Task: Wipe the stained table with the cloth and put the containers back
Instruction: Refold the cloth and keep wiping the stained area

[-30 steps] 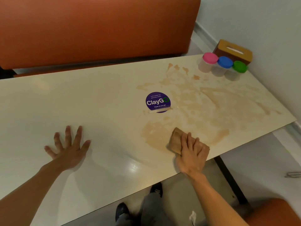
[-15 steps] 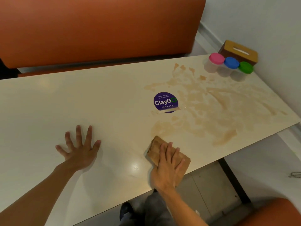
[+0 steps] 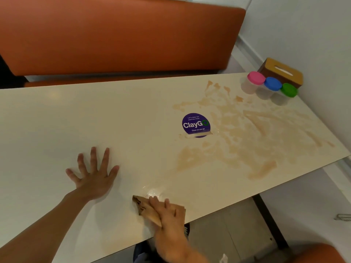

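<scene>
A cream table carries wide brown smears over its right half. At the table's near edge my right hand presses flat on a folded brown cloth. To the left of it my left hand lies on the tabletop with fingers spread, holding nothing. Three small clear containers stand in a row at the far right corner: one with a pink lid, one with a blue lid, one with a green lid.
A brown tissue box stands behind the containers against the white wall. A round purple ClayGo sticker is stuck mid-table. An orange bench runs along the far side. Another orange seat corner shows at bottom right.
My right hand has dragged the cloth from the stained area toward the left and the near edge. My left hand has stayed flat on the table.
</scene>
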Available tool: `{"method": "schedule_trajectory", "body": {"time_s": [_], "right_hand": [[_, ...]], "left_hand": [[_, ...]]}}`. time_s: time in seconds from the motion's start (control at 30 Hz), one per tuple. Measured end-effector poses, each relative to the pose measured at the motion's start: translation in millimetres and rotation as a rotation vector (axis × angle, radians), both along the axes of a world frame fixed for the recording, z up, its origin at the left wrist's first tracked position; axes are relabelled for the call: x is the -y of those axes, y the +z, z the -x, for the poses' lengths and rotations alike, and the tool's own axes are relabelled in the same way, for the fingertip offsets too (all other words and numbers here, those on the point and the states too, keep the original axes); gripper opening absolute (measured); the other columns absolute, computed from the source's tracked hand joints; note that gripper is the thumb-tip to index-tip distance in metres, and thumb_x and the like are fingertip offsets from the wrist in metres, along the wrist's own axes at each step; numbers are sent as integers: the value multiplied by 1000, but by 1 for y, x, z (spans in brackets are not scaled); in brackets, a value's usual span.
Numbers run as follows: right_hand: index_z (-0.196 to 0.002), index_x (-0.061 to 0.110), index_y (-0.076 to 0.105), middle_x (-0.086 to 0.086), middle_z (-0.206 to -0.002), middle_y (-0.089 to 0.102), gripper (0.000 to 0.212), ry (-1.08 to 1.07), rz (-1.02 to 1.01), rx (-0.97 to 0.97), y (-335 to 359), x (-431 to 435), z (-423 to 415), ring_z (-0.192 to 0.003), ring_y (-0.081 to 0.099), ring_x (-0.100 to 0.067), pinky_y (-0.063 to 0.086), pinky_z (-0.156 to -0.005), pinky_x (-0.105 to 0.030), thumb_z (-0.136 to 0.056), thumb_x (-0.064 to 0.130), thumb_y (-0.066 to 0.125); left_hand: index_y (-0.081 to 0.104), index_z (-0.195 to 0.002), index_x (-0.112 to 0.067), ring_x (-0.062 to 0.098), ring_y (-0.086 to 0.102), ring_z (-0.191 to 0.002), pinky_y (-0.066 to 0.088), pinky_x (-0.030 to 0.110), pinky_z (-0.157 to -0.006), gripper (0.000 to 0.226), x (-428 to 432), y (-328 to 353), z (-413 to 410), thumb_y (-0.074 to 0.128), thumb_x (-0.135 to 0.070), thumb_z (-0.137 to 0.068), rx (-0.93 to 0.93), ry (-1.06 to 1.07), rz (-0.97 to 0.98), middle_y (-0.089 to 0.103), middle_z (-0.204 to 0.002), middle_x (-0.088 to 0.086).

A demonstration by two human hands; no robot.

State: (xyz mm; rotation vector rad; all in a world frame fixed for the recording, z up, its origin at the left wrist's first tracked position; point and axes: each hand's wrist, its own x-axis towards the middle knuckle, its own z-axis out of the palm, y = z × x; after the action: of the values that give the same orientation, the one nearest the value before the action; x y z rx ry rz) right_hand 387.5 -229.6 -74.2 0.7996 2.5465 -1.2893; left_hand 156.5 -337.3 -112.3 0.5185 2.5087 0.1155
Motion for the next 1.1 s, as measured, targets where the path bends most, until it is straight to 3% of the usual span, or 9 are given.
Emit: {"method": "schedule_trajectory", "body": {"time_s": [0.1, 0.17, 0.23, 0.3, 0.4, 0.47, 0.57, 0.83, 1.1], "right_hand": [[-134, 44, 46, 32, -117, 58, 44, 3, 303, -124, 45, -59, 18, -110, 53, 10, 34, -88, -3, -99, 17, 43], [-137, 26, 48, 38, -92, 58, 43, 30, 233, -200, 56, -104, 41, -83, 56, 12, 39, -75, -6, -98, 8, 44], [-142, 21, 44, 27, -116, 60, 58, 89, -20, -243, 57, -141, 69, -103, 58, 3, 44, -89, -16, -90, -6, 42], [-144, 20, 40, 4, -142, 50, 69, 157, -317, -292, 45, -171, 96, -128, 49, -16, 39, -107, -32, -81, -8, 41], [-149, 25, 29, -2, -155, 32, 75, 255, -688, -78, 15, -192, 117, -139, 32, -31, 22, -114, -45, -79, 6, 49], [-153, 26, 12, 0, -162, 8, 79, 277, -672, 81, -12, -184, 109, -147, 7, -31, 6, -118, -48, -85, 13, 50], [-154, 24, 2, 1, -161, -10, 85, 227, -688, 25, -45, -163, 85, -147, -15, -31, -13, -116, -51, -84, 13, 49], [-153, 22, 14, -3, -162, 8, 94, 149, -668, -69, -57, -122, 59, -147, -7, -29, -13, -115, -48, -72, 11, 61], [-153, 31, 12, 6, -162, 2, 92, 309, -518, -113, -51, -62, 13, -149, -7, -26, -6, -114, -51, -71, 17, 52]], "left_hand": [[-34, -137, -46, 30, -32, -141, -12, 66, -108, 68, -1, -1, 1, 5, -70, -86, -20, 1, 6, -39, -152, -8], [-36, -135, -47, 30, -33, -141, -12, 66, -108, 68, -2, -2, 1, 3, -71, -85, -16, 4, 11, -40, -151, -9], [-36, -135, -47, 30, -34, -140, -12, 66, -108, 69, -3, -3, 0, 3, -72, -83, -12, 6, 15, -41, -150, -9], [-36, -135, -46, 30, -34, -140, -12, 66, -108, 69, -3, -3, 0, 3, -72, -84, -11, 8, 18, -42, -149, -9], [-35, -137, -46, 30, -33, -140, -12, 66, -108, 69, -5, -2, 0, 4, -71, -86, -9, 11, 29, -43, -148, -10], [-35, -137, -47, 30, -33, -140, -12, 65, -108, 68, -5, -3, 0, 4, -71, -85, -12, 17, 28, -43, -148, -10], [-36, -135, -48, 30, -34, -140, -13, 65, -108, 68, -4, -3, 0, 3, -71, -84, -20, 14, 22, -43, -148, -11], [-37, -135, -48, 30, -35, -140, -12, 66, -108, 69, -2, -6, 2, 0, -72, -82, -21, 17, 28, -46, -146, -10], [-37, -136, -46, 31, -33, -140, -11, 67, -108, 72, -4, -2, 3, -4, -73, -78, -12, 14, 35, -43, -149, -8]]}}
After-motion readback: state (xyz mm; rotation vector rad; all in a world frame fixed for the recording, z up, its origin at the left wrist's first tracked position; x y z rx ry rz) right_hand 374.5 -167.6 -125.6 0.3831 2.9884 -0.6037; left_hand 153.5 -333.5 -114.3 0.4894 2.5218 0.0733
